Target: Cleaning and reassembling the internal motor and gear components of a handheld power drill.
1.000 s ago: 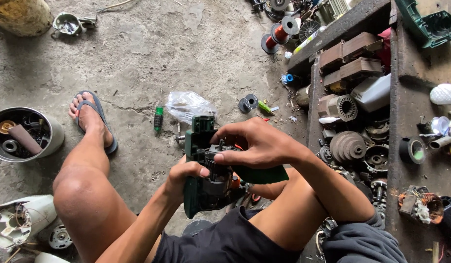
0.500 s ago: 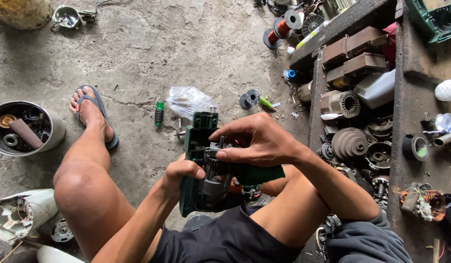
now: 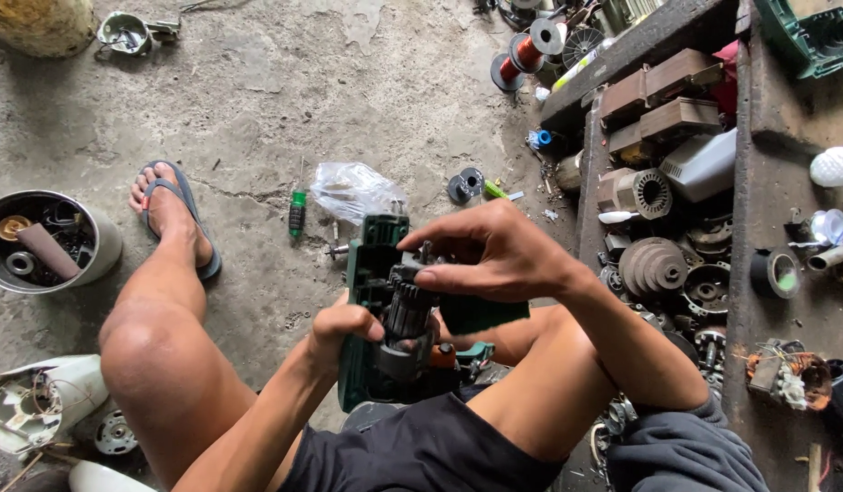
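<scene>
Over concrete floor — fingers curled, pinching green tool.

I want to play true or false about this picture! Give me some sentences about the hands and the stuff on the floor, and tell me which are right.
1. Both hands hold a green power tool with its casing open. True: the left hand grips it low, and the right hand is on top.
2. The screwdriver on the floor has a red handle. False: its handle is green.
3. A round tub of metal parts stands near the sandalled foot. True.
4. The clear plastic bag lies inside the tub. False: it lies on the concrete floor, beyond the tool.
5. A spool of copper-coloured wire lies on the floor. True.
</scene>
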